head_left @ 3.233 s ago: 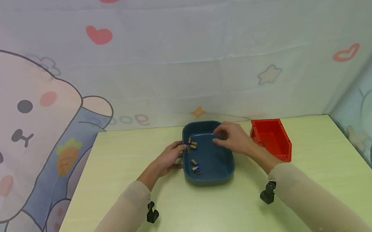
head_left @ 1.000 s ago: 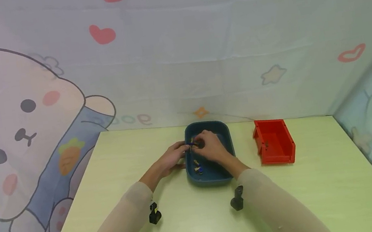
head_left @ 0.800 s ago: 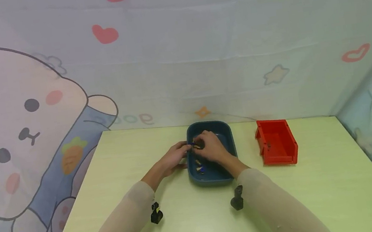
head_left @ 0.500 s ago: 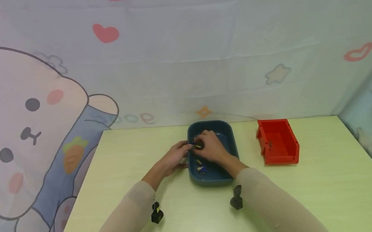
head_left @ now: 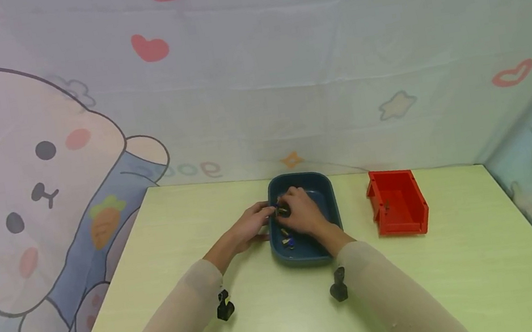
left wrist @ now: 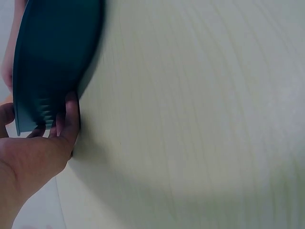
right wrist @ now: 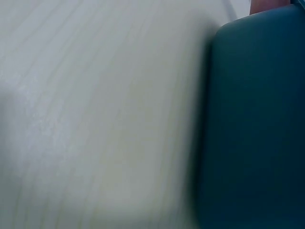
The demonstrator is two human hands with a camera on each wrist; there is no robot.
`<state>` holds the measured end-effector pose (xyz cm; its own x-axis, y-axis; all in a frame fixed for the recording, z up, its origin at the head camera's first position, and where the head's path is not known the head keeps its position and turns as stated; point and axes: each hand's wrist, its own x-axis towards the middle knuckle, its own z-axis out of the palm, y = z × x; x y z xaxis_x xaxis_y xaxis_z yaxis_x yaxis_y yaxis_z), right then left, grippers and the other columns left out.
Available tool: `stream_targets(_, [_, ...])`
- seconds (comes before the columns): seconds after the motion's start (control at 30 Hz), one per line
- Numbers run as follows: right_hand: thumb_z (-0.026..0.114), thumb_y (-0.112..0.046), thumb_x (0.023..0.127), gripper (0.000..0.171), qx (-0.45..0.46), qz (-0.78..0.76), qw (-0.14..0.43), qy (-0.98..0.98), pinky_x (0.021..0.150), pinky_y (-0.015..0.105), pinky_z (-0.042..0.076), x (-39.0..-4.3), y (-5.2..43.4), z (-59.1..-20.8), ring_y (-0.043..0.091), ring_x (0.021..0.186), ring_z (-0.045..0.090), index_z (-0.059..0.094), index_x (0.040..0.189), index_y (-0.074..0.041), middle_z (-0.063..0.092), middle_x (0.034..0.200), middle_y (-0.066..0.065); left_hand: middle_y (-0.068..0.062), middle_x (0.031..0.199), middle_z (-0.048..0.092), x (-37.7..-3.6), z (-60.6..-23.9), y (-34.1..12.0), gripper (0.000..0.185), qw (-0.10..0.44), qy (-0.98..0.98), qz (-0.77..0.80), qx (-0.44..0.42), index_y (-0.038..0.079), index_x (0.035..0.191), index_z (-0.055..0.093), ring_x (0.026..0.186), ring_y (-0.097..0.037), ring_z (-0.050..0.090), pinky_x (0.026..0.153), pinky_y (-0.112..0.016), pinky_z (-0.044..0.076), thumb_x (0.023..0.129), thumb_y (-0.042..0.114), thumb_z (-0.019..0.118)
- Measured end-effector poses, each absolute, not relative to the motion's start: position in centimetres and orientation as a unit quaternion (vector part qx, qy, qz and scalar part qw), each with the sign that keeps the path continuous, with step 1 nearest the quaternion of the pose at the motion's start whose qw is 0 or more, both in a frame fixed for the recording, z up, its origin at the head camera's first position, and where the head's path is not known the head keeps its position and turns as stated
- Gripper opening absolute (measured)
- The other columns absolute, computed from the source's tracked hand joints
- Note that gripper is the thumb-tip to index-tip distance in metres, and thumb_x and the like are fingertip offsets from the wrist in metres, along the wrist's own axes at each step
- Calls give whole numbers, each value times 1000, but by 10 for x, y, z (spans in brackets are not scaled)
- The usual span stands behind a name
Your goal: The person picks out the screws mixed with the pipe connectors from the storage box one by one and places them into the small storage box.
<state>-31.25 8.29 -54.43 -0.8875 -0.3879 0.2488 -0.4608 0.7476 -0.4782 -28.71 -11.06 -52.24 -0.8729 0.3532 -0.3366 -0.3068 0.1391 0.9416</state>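
The dark blue tray (head_left: 310, 254) stands on the table with several small brass-coloured pieces (head_left: 284, 233) with blue parts along its left side. My left hand (head_left: 249, 226) grips the tray's left wall, thumb at the rim and fingers outside; the left wrist view shows these fingers (left wrist: 71, 114) against the tray wall (left wrist: 59, 52). My right hand (head_left: 301, 212) reaches inside the tray, fingers bent around brass pieces at the upper left. Whether it pinches one is too small to tell. The right wrist view shows mostly the tray's outer wall (right wrist: 257, 119).
A red open-fronted bin (head_left: 403, 220) stands to the right of the tray, with a small metallic piece (head_left: 386, 206) by its left wall. The pale table (head_left: 289, 323) ends at a printed cloth backdrop (head_left: 257, 104).
My right hand has moved left from the tray's right side to the brass pieces at its upper left. Over the last second it stays there; my left hand keeps its grip.
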Motion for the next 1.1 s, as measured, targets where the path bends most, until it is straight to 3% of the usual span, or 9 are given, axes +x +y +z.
stream_targets(0.53, [87, -25, 89, 33, 230, 248, 57, -939, 88, 44, 53, -312, 81, -544, 28, 107, 53, 76, 110, -3, 61, 114, 9, -16, 164, 43, -286, -520, -111, 54, 251, 710, 658, 20, 10, 161, 39, 147, -36, 47, 104, -52, 54, 113, 31, 50])
stream_targets(1.1, [88, -29, 89, 34, 208, 238, 57, -947, 84, 44, 54, -311, 84, -546, 27, 106, 52, 75, 110, -6, 57, 109, 6, -16, 165, 40, -285, -521, -110, 55, 250, 710, 658, 23, 8, 162, 37, 148, -36, 45, 102, -49, 55, 114, 31, 49])
